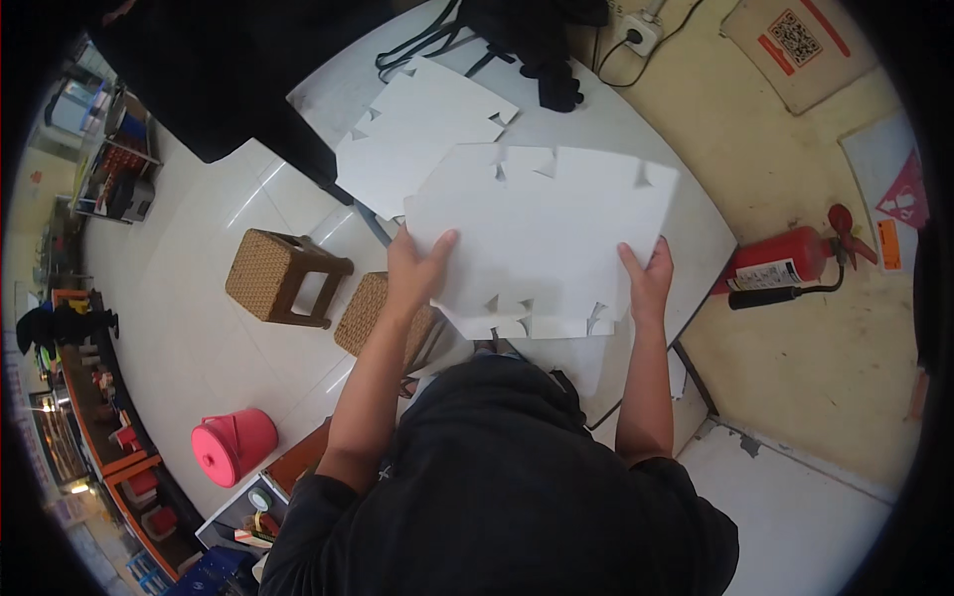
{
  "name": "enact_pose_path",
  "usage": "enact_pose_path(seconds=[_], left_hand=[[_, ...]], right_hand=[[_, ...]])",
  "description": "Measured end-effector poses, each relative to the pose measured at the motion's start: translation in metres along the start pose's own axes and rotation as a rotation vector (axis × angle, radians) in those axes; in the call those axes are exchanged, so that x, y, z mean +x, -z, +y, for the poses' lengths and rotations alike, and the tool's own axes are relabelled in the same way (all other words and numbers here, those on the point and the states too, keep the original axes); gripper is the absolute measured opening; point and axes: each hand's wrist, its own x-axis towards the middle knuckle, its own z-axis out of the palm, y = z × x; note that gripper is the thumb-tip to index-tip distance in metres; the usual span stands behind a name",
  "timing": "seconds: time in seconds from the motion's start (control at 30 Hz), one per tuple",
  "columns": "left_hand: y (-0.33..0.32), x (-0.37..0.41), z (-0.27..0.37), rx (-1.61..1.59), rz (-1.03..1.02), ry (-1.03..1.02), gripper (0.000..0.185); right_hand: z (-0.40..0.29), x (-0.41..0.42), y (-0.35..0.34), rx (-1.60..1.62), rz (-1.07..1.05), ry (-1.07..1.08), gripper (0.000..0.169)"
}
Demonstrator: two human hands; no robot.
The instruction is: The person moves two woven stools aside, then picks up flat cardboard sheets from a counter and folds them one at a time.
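A flat sheet of white die-cut cardboard (540, 231), with notches and slots along its far and near edges, is held up between both hands. My left hand (419, 270) grips its left edge, thumb on top. At the right edge, my right hand (650, 274) pinches the sheet, also with the thumb on top; the fingers beneath are mostly hidden. Beyond it and to the left, a second white cardboard sheet (421, 127) with similar notches lies on the white table (633, 104), partly covered by the held one.
A black fabric item with straps (514, 37) lies at the table's far end. Woven-pattern plastic stools (261, 276) stand on the floor at left, with a pink lidded bucket (235, 447) nearer. A red fire extinguisher (782, 257) is by the wall at right. A power socket (639, 33) holds a black plug.
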Motion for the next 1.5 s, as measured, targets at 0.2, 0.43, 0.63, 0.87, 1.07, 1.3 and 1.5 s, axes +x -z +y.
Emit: enact_pose_path(seconds=[0.2, 0.43, 0.63, 0.87, 1.07, 1.3, 1.5], left_hand=[[-0.008, -0.015, -0.083, 0.260, 0.029, 0.162, 0.039], [-0.007, -0.017, -0.093, 0.240, 0.027, 0.236, 0.040], [-0.015, -0.018, -0.078, 0.206, 0.051, 0.182, 0.038], [-0.008, -0.023, -0.072, 0.121, 0.135, 0.366, 0.033], [-0.007, -0.020, -0.079, -0.119, 0.134, 0.465, 0.036], [0.002, -0.009, -0.073, 0.016, 0.109, 0.414, 0.039], [0.016, 0.019, -0.068, -0.081, -0.047, 0.374, 0.045]], right_hand=[[0.057, 0.042, 0.010, -0.618, -0.352, -0.182, 0.042], [0.051, 0.060, -0.018, -1.108, -0.418, -0.266, 0.051], [0.044, 0.027, -0.070, -1.363, -0.288, -0.011, 0.018], [0.054, -0.011, -0.100, -1.319, -0.351, 0.114, 0.036], [0.068, -0.040, -0.090, -1.409, -0.299, 0.194, 0.089], [0.082, -0.017, -0.066, -1.069, -0.451, 0.128, 0.077], [0.024, -0.008, -0.019, -1.155, -0.379, 0.429, 0.053]])
